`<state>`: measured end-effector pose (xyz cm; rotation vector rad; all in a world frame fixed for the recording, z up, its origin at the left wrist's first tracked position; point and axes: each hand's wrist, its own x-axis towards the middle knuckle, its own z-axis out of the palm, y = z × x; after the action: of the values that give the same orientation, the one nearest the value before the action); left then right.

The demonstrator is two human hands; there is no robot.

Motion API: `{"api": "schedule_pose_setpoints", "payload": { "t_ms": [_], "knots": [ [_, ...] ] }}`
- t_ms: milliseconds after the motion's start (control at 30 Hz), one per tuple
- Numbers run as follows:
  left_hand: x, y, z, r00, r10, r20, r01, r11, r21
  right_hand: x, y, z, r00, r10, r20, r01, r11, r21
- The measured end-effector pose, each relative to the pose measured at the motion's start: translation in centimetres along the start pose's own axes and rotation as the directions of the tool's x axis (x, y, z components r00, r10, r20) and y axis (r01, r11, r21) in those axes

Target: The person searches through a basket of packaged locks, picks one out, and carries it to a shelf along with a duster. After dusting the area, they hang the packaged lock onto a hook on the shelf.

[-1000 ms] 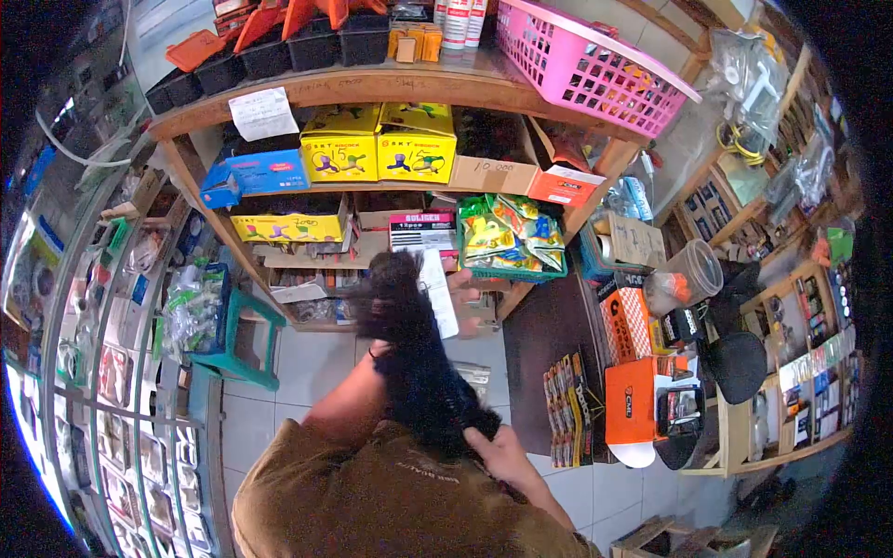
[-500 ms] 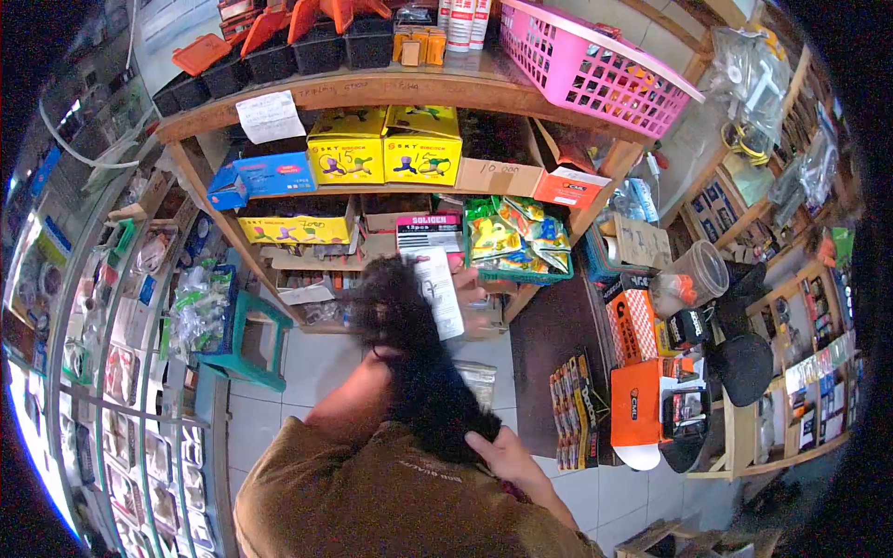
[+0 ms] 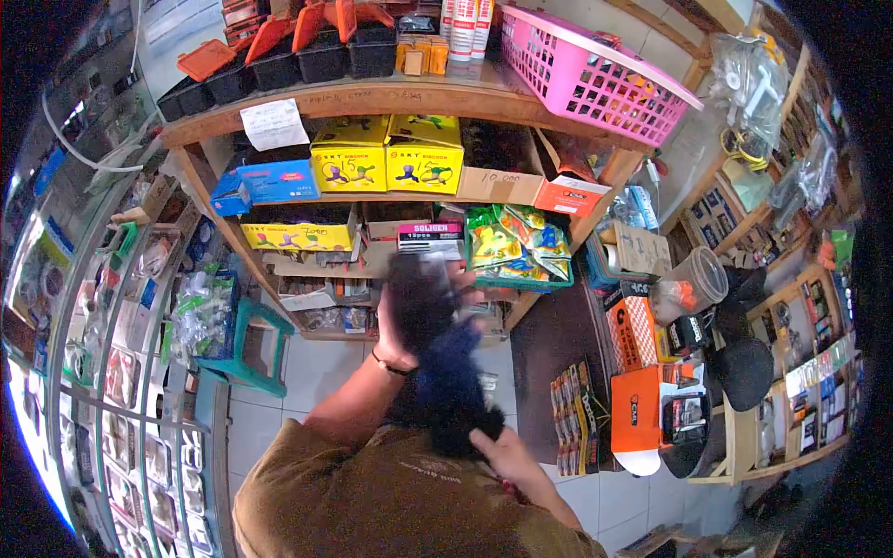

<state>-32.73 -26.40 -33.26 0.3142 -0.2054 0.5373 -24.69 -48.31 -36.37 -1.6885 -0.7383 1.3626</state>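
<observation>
A fluffy black duster (image 3: pixel 451 381), bluish in its middle and smeared by motion, stretches in front of my chest. My right hand (image 3: pixel 507 456) is closed round its near end at lower right. My left hand (image 3: pixel 394 330), a band on its wrist, reaches forward; its thumb side shows left of the duster, and blurred fingertips show at the right. Between them a strip of a pale pack (image 3: pixel 434 267) shows, held in that hand; the duster's far end covers most of it.
Ahead stands a wooden shelf (image 3: pixel 400 98) with yellow boxes (image 3: pixel 349 169), a pink basket (image 3: pixel 595 79) and colourful packets (image 3: pixel 516 246). A green stool (image 3: pixel 256 349) is at left. On the right, an orange box (image 3: pixel 637 409) and carded goods (image 3: pixel 577 418) sit on a dark surface.
The duster's far end has swung right and now covers the white labelled pack that was plainly seen. More of my left hand and wrist shows. My right hand stays near the same spot.
</observation>
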Motion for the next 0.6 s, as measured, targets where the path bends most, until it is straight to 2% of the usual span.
{"api": "schedule_pose_setpoints", "payload": {
  "t_ms": [33,67,100,133,167,200,233,267,300,333,367,400,433,467,500,533,567,600],
  "knots": [
    [0.4,0.1,-2.0,1.0,0.006,0.029,-0.006,1.0,0.015,-0.5,-0.9,0.0,0.989,-0.14,0.041,0.144,0.983,-0.11],
    [1.1,0.2,-1.0,0.998,0.012,0.06,-0.014,0.999,0.029,-0.5,-1.8,-0.3,0.989,-0.142,0.036,0.145,0.984,-0.108],
    [0.2,0.2,0.3,0.999,0.021,0.044,-0.021,1.0,-0.011,-0.5,-2.5,-0.9,0.999,0.001,-0.038,0.0,1.0,0.017],
    [1.0,0.1,0.2,0.938,0.251,-0.239,-0.217,0.963,0.161,-0.6,-2.7,-1.4,0.984,0.153,-0.089,-0.139,0.979,0.148],
    [0.9,0.0,0.5,0.954,0.216,-0.21,-0.2,0.975,0.095,0.1,-1.1,-2.0,0.998,0.064,-0.018,-0.06,0.982,0.181],
    [0.8,0.0,0.8,0.967,0.182,-0.176,-0.179,0.983,0.03,-0.1,-0.6,-1.4,0.998,0.067,-0.015,-0.064,0.982,0.179],
    [0.7,0.3,-0.2,0.995,0.046,0.085,-0.05,0.998,0.048,-0.1,-0.2,-0.4,0.999,-0.027,0.023,0.025,0.996,0.08],
    [0.5,0.3,-1.0,1.0,-0.015,0.026,0.016,0.999,-0.038,-0.1,0.0,0.2,0.991,-0.119,0.066,0.12,0.993,-0.014],
    [0.6,0.2,-1.7,0.997,0.013,0.075,-0.012,1.0,-0.01,0.0,-0.3,-0.1,0.991,-0.121,0.061,0.122,0.992,-0.011],
    [0.7,0.3,-1.1,0.991,0.042,0.124,-0.045,0.999,0.015,0.1,-0.9,-0.8,0.999,-0.042,0.016,0.042,0.999,0.024],
    [0.8,0.3,-0.4,0.99,0.124,-0.066,-0.12,0.991,0.062,0.1,-1.5,-1.4,0.999,0.043,-0.022,-0.041,0.997,0.061],
    [0.8,0.3,0.4,0.945,0.212,-0.251,-0.186,0.975,0.121,0.2,-1.7,-1.7,0.99,0.129,-0.056,-0.123,0.987,0.099],
    [0.5,0.7,-3.6,0.951,0.109,0.29,-0.001,0.937,-0.348,0.2,-1.2,-1.4,0.988,0.147,-0.054,-0.138,0.98,0.141],
    [0.2,0.5,-3.1,0.951,0.109,0.29,-0.001,0.937,-0.349,0.1,-0.7,-0.8,0.987,0.148,-0.055,-0.139,0.98,0.141],
    [0.1,0.3,-2.4,0.993,0.041,0.109,-0.023,0.987,-0.157,0.0,-0.1,0.0,1.0,0.018,0.002,-0.018,1.0,0.018],
    [0.1,0.1,-2.0,0.997,0.005,-0.082,-0.002,0.999,0.042,0.0,0.1,0.5,0.992,-0.106,0.071,0.113,0.989,-0.097],
    [0.6,0.2,-2.7,0.999,-0.005,0.052,0.004,1.0,0.005,-0.6,-1.2,0.8,0.963,-0.268,0.001,0.267,0.962,-0.055],
    [0.6,0.2,-2.8,0.999,-0.009,0.053,0.009,1.0,0.0,-0.2,-1.2,-0.1,0.964,-0.265,-0.005,0.264,0.963,-0.056]
  ]
}}
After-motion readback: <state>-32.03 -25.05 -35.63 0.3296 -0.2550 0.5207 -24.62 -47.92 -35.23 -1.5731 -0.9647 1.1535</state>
